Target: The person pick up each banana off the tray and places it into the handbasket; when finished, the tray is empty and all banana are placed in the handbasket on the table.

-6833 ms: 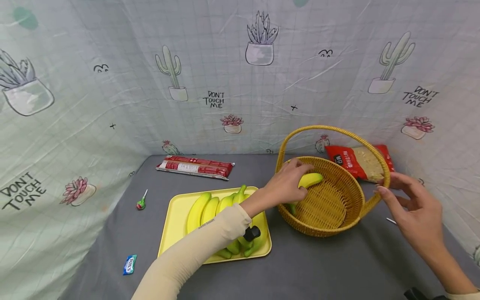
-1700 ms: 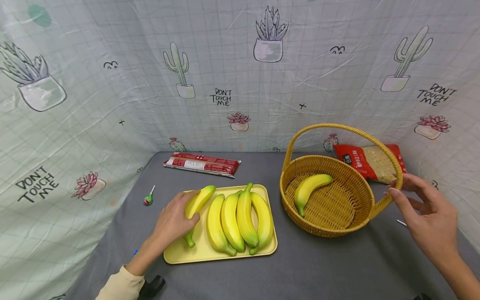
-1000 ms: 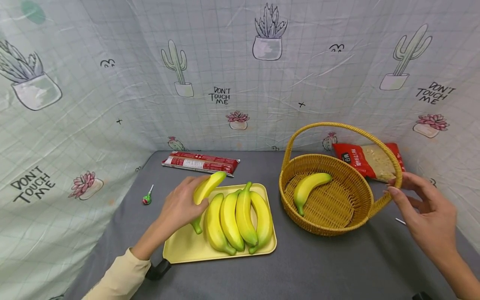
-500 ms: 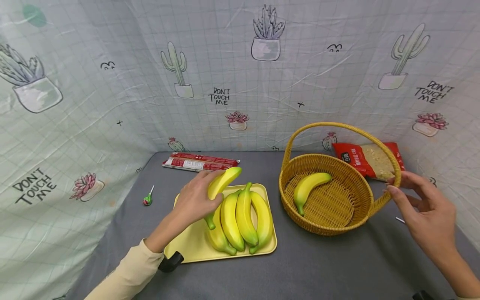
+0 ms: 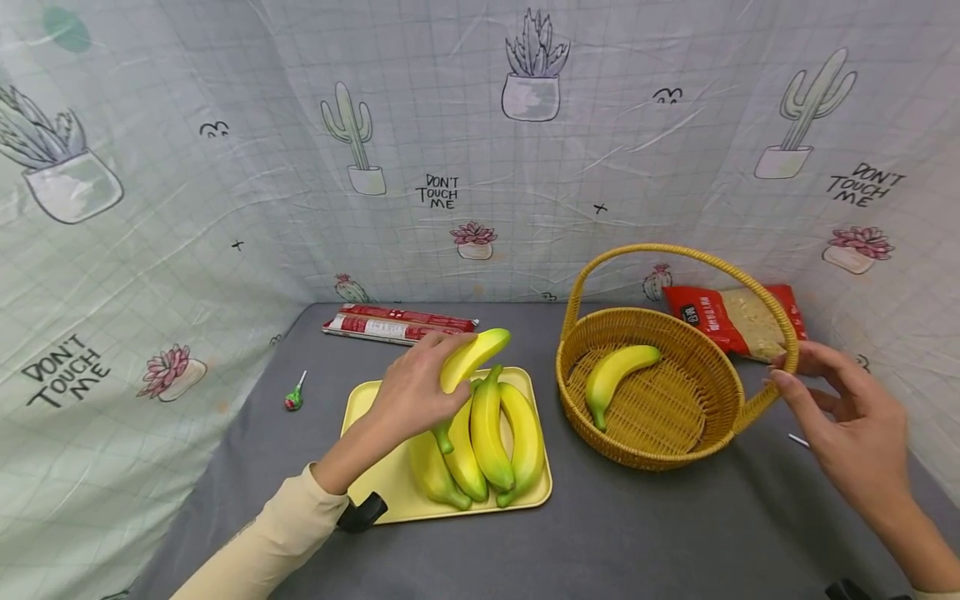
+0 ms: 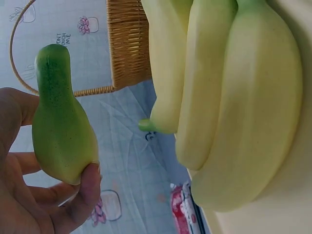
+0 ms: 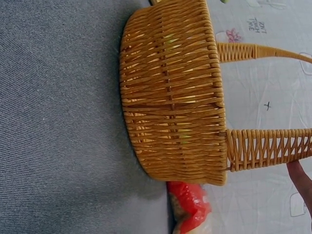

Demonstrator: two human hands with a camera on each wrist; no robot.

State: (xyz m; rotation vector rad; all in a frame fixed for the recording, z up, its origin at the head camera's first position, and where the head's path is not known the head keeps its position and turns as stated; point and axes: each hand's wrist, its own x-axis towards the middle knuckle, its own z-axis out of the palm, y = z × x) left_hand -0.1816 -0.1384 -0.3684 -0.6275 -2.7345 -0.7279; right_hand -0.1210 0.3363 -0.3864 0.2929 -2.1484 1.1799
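My left hand point(image 5: 416, 392) grips a yellow banana point(image 5: 474, 357) with green ends, held above the yellow tray point(image 5: 386, 487). In the left wrist view the green stem end of this banana point(image 6: 61, 126) points at the camera, with thumb and fingers round it. Several more bananas point(image 5: 489, 437) lie side by side on the tray, partly hidden by the hand. To the right stands a woven basket point(image 5: 645, 457) with one banana point(image 5: 618, 379) inside. My right hand point(image 5: 855, 429) pinches the right side of the basket's tall handle point(image 5: 678, 250).
Behind the tray lies a long red packet point(image 5: 390, 323). A red bag point(image 5: 705, 317) with pale contents leans behind the basket. On the left is a green lollipop point(image 5: 293, 400), and a white stick point(image 5: 798, 440) shows near the right hand. Printed cloth point(image 5: 480, 150) encloses the grey table.
Earlier, the left hand set a banana in the basket. It then grasped another at the tray's left, lifted it and carried it rightward over the others. The right hand keeps to the handle.
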